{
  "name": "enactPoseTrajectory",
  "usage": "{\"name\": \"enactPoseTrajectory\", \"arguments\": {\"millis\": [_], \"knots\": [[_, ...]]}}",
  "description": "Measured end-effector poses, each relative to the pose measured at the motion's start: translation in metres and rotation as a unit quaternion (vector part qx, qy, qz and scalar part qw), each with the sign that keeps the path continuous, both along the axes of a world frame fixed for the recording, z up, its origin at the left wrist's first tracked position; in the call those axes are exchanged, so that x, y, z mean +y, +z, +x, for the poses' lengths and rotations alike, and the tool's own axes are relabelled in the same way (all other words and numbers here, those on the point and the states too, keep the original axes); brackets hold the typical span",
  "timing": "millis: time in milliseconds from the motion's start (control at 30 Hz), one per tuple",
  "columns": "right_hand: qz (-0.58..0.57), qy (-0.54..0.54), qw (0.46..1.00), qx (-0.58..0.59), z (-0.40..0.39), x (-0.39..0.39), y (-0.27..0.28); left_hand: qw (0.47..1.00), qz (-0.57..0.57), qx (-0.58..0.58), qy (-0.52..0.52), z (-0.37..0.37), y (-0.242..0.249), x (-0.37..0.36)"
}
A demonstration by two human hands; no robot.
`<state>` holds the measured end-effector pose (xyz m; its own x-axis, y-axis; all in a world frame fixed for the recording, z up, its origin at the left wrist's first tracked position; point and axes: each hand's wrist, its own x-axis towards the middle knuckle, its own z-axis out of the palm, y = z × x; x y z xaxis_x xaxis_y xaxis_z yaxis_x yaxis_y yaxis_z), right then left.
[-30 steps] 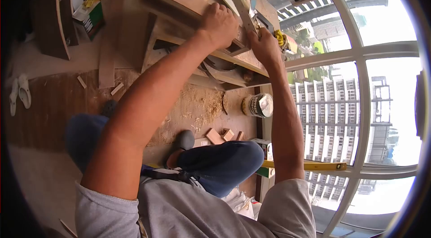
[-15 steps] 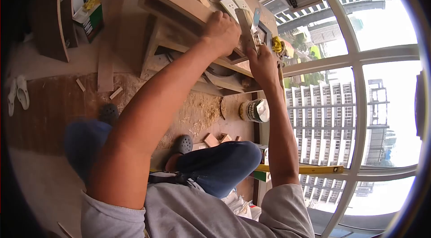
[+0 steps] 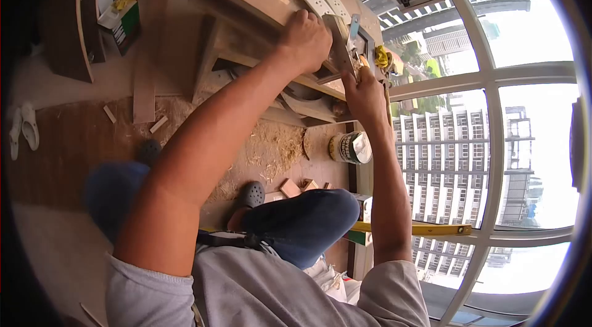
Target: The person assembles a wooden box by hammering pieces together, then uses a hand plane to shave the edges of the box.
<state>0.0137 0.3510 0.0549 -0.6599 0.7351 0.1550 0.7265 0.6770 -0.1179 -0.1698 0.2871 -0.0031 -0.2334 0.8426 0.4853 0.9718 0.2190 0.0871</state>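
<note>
Your left hand (image 3: 306,37) clamps the wooden strip (image 3: 338,40) at upper centre; your right hand (image 3: 365,94) grips its lower end. Slackening risks slipping toward the metal blade (image 3: 353,26).

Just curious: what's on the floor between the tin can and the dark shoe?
In the head view, pale wood shavings and small wood offcuts lie between the tin can and the dark shoe.

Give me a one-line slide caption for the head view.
Both hands, left hand and right hand, grip a hand plane on a wooden workbench, shavings below.
</note>
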Motion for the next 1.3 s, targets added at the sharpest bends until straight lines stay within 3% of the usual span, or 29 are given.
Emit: {"name": "enactPoseTrajectory", "arguments": {"millis": [100, 267, 400, 567, 633, 700, 767, 833, 867, 900, 1000, 1133, 1300], "knots": [[0.008, 0.01, 1.0, 0.023, -0.027, 0.023, 0.004, 1.0, 0.023, -0.011, 0.003, 0.005, -0.005, -0.002], [-0.049, -0.002, 0.998, 0.031, 0.023, -0.01, -0.006, 1.0, -0.013, -0.016, 0.002, 0.005, -0.003, -0.001], [-0.003, 0.002, 0.999, 0.039, -0.021, 0.021, 0.0, 0.999, -0.037, -0.025, -0.003, 0.005, 0.003, -0.004], [-0.025, -0.012, 1.0, -0.005, 0.04, -0.015, 0.009, 1.0, -0.019, -0.011, -0.004, 0.001, -0.003, -0.003], [-0.037, 0.016, 0.987, 0.155, 0.056, -0.011, 0.015, 1.0, -0.026, 0.002, -0.012, 0.005, -0.003, 0.001], [-0.037, -0.045, 0.975, 0.214, 0.078, -0.008, 0.019, 1.0, -0.013, 0.011, 0.025, 0.005, -0.008, 0.003], [-0.029, -0.026, 0.975, 0.219, 0.086, -0.027, 0.032, 1.0, -0.002, 0.005, 0.022, 0.007, -0.008, 0.003], [-0.09, 0.0, 0.954, 0.286, 0.084, -0.016, 0.011, 0.999, -0.013, 0.023, 0.025, 0.006, -0.005, 0.001], [0.013, -0.034, 0.984, 0.174, 0.081, -0.011, 0.007, 0.999, -0.012, 0.024, 0.027, 0.007, -0.004, 0.001], [-0.001, -0.061, 0.989, 0.133, 0.066, -0.018, 0.013, 0.999, -0.004, 0.019, 0.027, 0.007, -0.004, 0.001], [-0.049, -0.042, 0.991, 0.119, 0.028, -0.014, 0.005, 0.999, 0.01, 0.015, 0.027, 0.007, -0.006, 0.001], [0.021, 0.002, 0.998, 0.052, -0.02, 0.024, -0.004, 1.0, 0.015, 0.011, 0.017, 0.005, -0.007, 0.001], [-0.012, 0.002, 0.999, 0.042, -0.02, 0.027, -0.009, 1.0, 0.008, -0.012, 0.004, 0.005, -0.009, 0.001]]}}
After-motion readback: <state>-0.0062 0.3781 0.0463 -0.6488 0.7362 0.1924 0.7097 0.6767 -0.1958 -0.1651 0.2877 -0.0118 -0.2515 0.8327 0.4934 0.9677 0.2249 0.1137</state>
